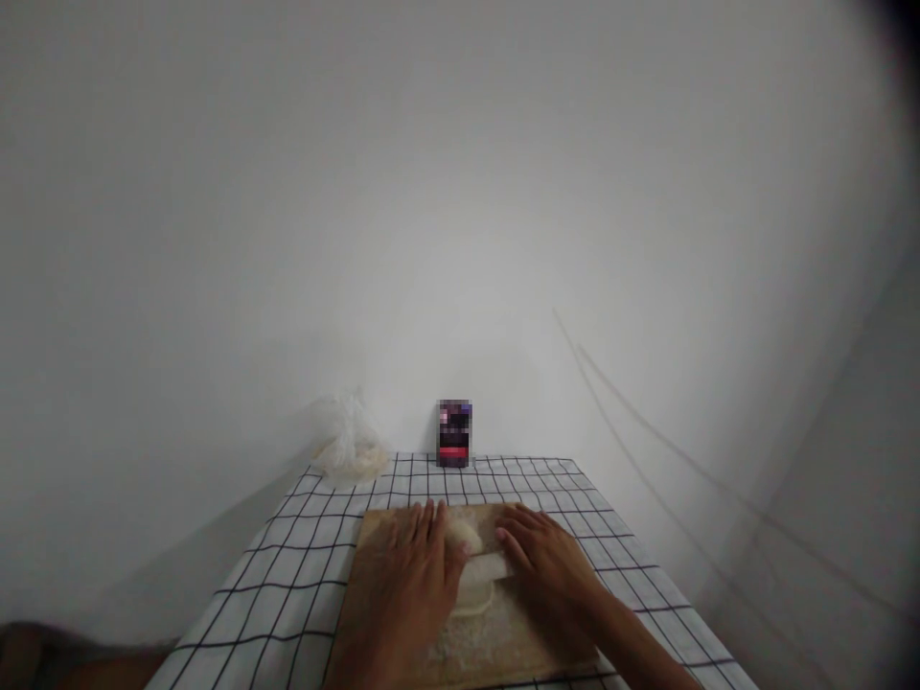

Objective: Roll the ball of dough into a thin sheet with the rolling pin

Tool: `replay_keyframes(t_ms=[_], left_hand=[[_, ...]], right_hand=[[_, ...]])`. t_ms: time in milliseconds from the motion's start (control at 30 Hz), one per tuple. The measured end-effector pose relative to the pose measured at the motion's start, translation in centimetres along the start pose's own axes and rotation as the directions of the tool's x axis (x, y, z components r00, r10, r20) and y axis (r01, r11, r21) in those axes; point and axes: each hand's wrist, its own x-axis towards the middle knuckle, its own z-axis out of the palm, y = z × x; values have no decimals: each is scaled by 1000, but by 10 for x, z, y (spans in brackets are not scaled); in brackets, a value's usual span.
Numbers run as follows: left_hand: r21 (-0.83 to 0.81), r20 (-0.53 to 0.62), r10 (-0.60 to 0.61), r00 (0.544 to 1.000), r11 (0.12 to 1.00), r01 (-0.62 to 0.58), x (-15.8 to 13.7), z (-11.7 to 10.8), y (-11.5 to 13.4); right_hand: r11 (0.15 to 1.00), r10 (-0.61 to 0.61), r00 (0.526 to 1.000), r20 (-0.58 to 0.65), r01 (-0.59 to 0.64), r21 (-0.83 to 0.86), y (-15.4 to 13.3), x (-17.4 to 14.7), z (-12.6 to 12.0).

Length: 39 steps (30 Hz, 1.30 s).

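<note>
A pale rolling pin (pixel 483 570) lies crosswise over a flattened round of dough (pixel 474 600) on a floured wooden board (pixel 532 632). My left hand (pixel 421 565) rests over the pin's left end, its fingers stretched forward and the thumb beside the pin. Over the right end lies my right hand (pixel 542 551), palm down, with its fingers extended to the left and forward. Both ends of the pin are hidden beneath the hands. Part of the dough shows beyond the pin as a pale mound (pixel 464 535); I cannot tell whether it is a separate piece.
A white cloth with dark grid lines (pixel 280 594) covers the table. At the back left sits a clear plastic bag (pixel 351 450) with something pale inside. A small dark pixelated box-shaped item (pixel 454 433) stands against the white wall (pixel 460 240). Thin cables (pixel 668 441) run along the wall at right.
</note>
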Motion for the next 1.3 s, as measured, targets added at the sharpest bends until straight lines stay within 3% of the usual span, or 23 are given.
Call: replay_keyframes(t_ms=[100, 300, 467, 567, 633, 733, 767, 1000, 1133, 1300], left_hand=[[32, 43, -15, 999, 999, 13, 6, 0, -2], [-35, 138, -64, 988, 997, 69, 7, -10, -1], [-118, 111, -82, 990, 988, 95, 0, -10, 3], [-244, 106, -81, 991, 964, 105, -5, -11, 2], [-408, 113, -145, 983, 895, 179, 2, -12, -3], [-665, 93, -288, 953, 695, 274, 37, -11, -21], [-688, 75, -324, 943, 668, 284, 54, -9, -29], [-692, -42, -505, 862, 637, 339, 171, 37, -70], [-691, -101, -534, 839, 645, 327, 197, 63, -70], [-691, -126, -561, 818, 642, 333, 206, 73, -70]], right_hand=[[1000, 6, 1000, -28, -5, 26, -2, 13, -2], [998, 62, 996, -65, -60, 31, -5, 7, 3], [999, 1, 996, -89, 3, 42, -5, -6, 5], [998, -30, 996, -83, 34, 49, -6, -18, 4], [998, -20, 996, -90, 25, 53, -7, -24, 4], [997, 33, 994, -102, -25, 75, -8, -27, 7], [996, 41, 994, -105, -33, 78, -7, -27, 9], [999, -26, 988, -154, 30, 18, 16, -17, 33], [991, -131, 975, -180, 126, -40, 33, -15, 44], [982, -180, 962, -204, 163, -96, 41, -14, 49]])
